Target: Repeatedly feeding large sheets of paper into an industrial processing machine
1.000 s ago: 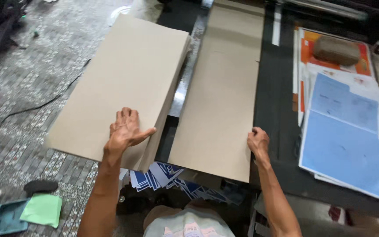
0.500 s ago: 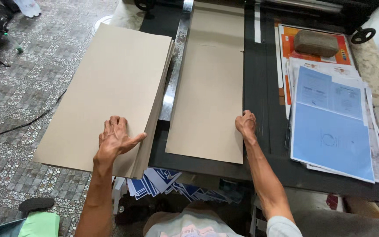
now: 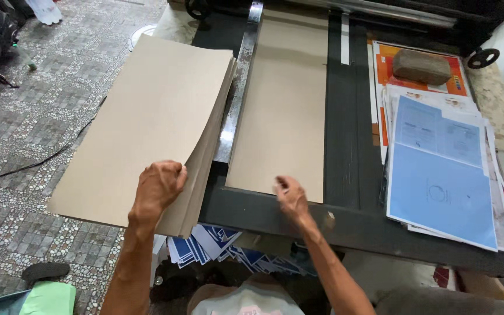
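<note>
Your left hand (image 3: pixel 157 188) is curled shut on the near edge of the brown board stack (image 3: pixel 147 122), which overhangs the table's (image 3: pixel 345 227) left side, w/ top sheets lifted. Your right hand (image 3: pixel 290 197) is loosely open, holding nothing, at the near edge of the single board (image 3: pixel 284 111) lying flat on the table, just right of the metal rail (image 3: pixel 240 87). Blue printed sheets (image 3: pixel 438 175) lie further right.

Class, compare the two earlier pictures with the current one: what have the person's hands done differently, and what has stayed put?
The left hand, earlier flat on the stack of brown boards, now curls its fingers over the stack's right edge. The right hand has left the right edge of the single board on the black table and moved left along its near edge. The blue sheets and brick stayed put.
</note>
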